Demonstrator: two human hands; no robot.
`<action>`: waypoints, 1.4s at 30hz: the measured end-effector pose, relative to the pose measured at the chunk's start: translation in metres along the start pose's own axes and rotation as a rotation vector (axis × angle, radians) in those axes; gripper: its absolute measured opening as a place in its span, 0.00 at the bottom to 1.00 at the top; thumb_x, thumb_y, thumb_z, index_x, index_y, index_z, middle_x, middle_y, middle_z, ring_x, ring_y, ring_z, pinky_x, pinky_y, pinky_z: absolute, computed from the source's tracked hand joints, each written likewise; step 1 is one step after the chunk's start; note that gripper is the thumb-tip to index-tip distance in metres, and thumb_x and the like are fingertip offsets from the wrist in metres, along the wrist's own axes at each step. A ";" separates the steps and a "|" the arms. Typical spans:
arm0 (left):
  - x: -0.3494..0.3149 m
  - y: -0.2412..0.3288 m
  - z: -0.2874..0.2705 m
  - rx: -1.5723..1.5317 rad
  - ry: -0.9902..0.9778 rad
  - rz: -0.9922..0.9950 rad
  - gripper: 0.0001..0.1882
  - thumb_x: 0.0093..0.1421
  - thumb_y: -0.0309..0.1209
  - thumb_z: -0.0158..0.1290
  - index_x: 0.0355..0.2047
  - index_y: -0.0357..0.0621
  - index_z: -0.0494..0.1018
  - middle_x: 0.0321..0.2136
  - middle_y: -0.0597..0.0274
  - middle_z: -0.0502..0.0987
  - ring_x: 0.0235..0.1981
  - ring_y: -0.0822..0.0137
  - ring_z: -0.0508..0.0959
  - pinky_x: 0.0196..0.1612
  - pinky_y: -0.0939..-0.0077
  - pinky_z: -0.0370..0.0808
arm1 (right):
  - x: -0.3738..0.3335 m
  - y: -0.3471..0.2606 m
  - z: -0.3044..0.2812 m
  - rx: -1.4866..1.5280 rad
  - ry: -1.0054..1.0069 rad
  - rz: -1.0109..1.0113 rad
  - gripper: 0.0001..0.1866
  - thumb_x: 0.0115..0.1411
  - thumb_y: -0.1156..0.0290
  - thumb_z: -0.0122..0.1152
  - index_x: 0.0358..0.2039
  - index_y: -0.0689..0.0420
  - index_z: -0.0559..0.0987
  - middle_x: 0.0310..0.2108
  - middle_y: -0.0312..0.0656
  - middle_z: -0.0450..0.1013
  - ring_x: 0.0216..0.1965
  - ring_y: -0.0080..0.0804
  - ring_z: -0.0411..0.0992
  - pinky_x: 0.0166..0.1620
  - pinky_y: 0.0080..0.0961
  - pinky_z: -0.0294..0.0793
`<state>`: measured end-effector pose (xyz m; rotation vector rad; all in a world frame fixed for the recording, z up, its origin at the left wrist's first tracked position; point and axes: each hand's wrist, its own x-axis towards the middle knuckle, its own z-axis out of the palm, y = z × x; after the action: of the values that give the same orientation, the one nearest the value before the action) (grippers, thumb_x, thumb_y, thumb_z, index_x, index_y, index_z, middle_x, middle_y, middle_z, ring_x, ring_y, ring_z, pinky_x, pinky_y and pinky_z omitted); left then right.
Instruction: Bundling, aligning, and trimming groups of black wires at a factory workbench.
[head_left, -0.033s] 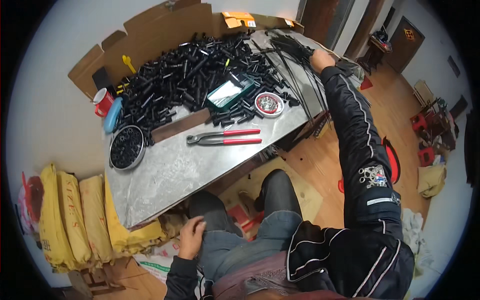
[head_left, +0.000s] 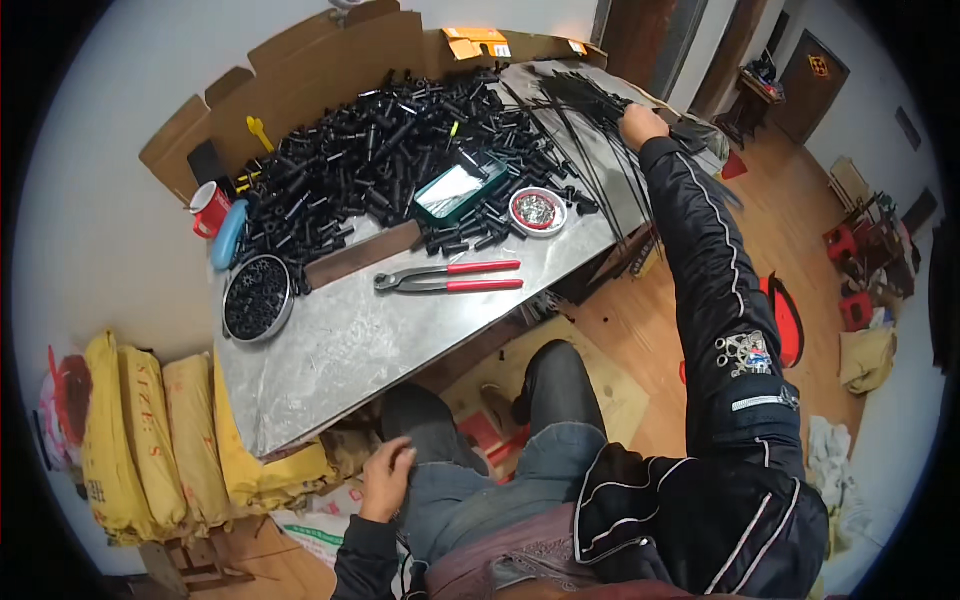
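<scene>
My right hand [head_left: 643,126] reaches to the far right of the table, closed around some long thin black rods [head_left: 585,95]. More of these rods fan out across the table's right side and past its edge. My left hand [head_left: 388,478] rests by my left thigh, holding nothing, its fingers loosely apart. Left of the rods lies a large heap of short black cylindrical parts [head_left: 370,150] with shiny metal pins. Red-handled pincers [head_left: 450,277] lie in front of the heap. A white dish [head_left: 538,211] of small metal pieces stands near the rods.
On the grey table [head_left: 320,370] are a bowl [head_left: 289,318] of small black parts, a teal tray [head_left: 450,205], a brown bar [head_left: 362,255] and a red mug [head_left: 209,209]. Cardboard [head_left: 320,75] walls off the back. Yellow sacks [head_left: 150,440] stand at lower left; a red stool [head_left: 786,322] is at right.
</scene>
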<state>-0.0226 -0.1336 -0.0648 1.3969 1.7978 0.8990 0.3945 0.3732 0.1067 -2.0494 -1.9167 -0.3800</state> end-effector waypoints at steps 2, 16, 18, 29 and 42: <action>-0.012 0.005 -0.001 0.069 -0.069 -0.022 0.15 0.60 0.34 0.53 0.41 0.35 0.76 0.36 0.49 0.79 0.38 0.59 0.79 0.42 0.71 0.73 | -0.005 0.001 0.000 0.029 -0.013 0.008 0.18 0.59 0.59 0.54 0.39 0.62 0.80 0.40 0.55 0.77 0.44 0.54 0.75 0.47 0.46 0.73; 0.042 0.154 -0.021 -0.118 -0.247 0.336 0.13 0.65 0.30 0.47 0.44 0.34 0.76 0.34 0.56 0.80 0.35 0.69 0.80 0.41 0.75 0.76 | -0.018 -0.040 -0.164 0.263 0.204 -0.274 0.17 0.63 0.59 0.52 0.38 0.61 0.79 0.37 0.57 0.76 0.42 0.57 0.74 0.44 0.46 0.72; 0.060 0.199 -0.019 -0.370 -0.386 0.253 0.18 0.68 0.35 0.44 0.47 0.33 0.74 0.37 0.55 0.80 0.38 0.66 0.80 0.44 0.72 0.76 | -0.046 -0.060 -0.186 0.272 0.244 -0.418 0.15 0.62 0.61 0.52 0.35 0.62 0.78 0.34 0.57 0.75 0.39 0.58 0.73 0.41 0.46 0.72; 0.125 0.303 -0.004 -1.150 -0.072 0.375 0.21 0.63 0.48 0.53 0.37 0.39 0.72 0.33 0.58 0.76 0.32 0.68 0.76 0.37 0.74 0.73 | -0.235 -0.137 -0.187 0.837 0.156 -0.947 0.08 0.58 0.75 0.54 0.38 0.62 0.71 0.28 0.58 0.73 0.32 0.59 0.72 0.31 0.44 0.71; 0.125 0.314 -0.152 -1.036 0.295 0.835 0.25 0.68 0.51 0.42 0.35 0.38 0.71 0.20 0.66 0.71 0.19 0.71 0.72 0.21 0.76 0.70 | -0.289 -0.276 -0.139 1.651 -0.556 -0.722 0.10 0.68 0.68 0.49 0.32 0.59 0.71 0.18 0.32 0.65 0.17 0.18 0.62 0.22 0.17 0.64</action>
<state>-0.0153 0.0294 0.2679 1.2608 0.5609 2.1395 0.1017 0.0696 0.1319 -0.3422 -1.8886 1.3140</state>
